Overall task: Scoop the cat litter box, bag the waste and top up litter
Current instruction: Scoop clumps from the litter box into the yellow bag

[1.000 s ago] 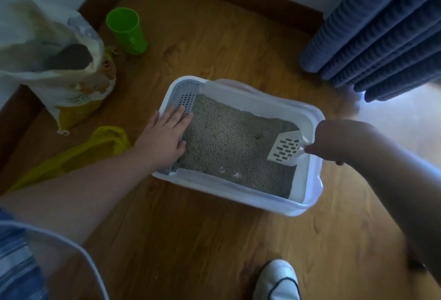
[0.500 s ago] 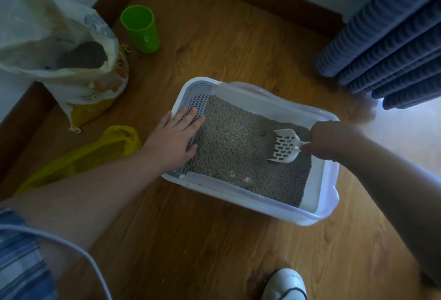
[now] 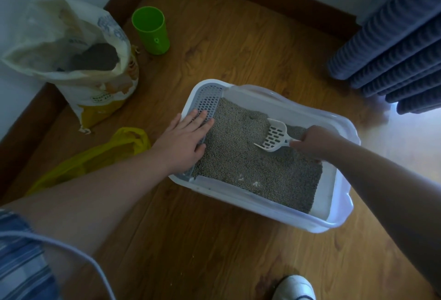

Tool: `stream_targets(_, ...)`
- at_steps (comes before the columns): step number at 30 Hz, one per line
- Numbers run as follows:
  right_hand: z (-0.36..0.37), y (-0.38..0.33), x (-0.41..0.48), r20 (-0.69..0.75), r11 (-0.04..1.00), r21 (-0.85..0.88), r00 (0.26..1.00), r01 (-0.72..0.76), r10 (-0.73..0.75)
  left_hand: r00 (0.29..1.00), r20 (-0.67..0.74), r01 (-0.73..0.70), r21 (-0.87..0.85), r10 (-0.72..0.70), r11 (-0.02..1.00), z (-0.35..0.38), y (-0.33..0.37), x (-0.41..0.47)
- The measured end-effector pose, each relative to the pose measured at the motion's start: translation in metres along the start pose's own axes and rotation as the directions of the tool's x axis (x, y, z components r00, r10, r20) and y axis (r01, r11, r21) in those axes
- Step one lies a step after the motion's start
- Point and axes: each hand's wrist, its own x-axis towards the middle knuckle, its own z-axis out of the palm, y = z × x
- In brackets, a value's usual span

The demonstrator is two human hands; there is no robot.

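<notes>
The head view looks down on 1 white litter box [image 3: 281, 213] standing on a wooden floor [image 3: 214, 252], filled with grey litter [image 3: 250, 168] that leaves a bare white strip along the box's right end. The left hand [image 3: 182, 142] lies flat on the box's left edge, its fingers straight and slightly spread over the perforated grate [image 3: 211, 101] there, fingertips touching the litter's margin. The right hand [image 3: 315, 143] reaches in from the right, its fingers curled tight round the handle of a white slotted scoop [image 3: 274, 136]; the scoop's blade points left and rests on the litter near the far wall, beside a small hollow in the surface. Left of the box, a crumpled yellow plastic bag [image 3: 95, 156] lies on the floor, partly under the left forearm. Further back, an opened litter sack [image 3: 78, 70] stands against the wall with dark granules showing in its mouth, and 1 green cup [image 3: 151, 31] stands upright just beside it. Blue pleated curtains [image 3: 393, 49] hang at the upper right. The toe of a white shoe [image 3: 294, 287] shows at the bottom edge, and a striped sleeve [image 3: 19, 264] at the lower left.
</notes>
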Motion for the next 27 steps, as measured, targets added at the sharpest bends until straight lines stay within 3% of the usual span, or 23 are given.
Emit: stream_targets(27,0.029,-0.074,0.03,-0.024,0.967,0.129,0.976,0.218,-0.216,1.0,0.026,-0.005,-0.094,0.007,0.996,-0.008,-0.004,0.002)
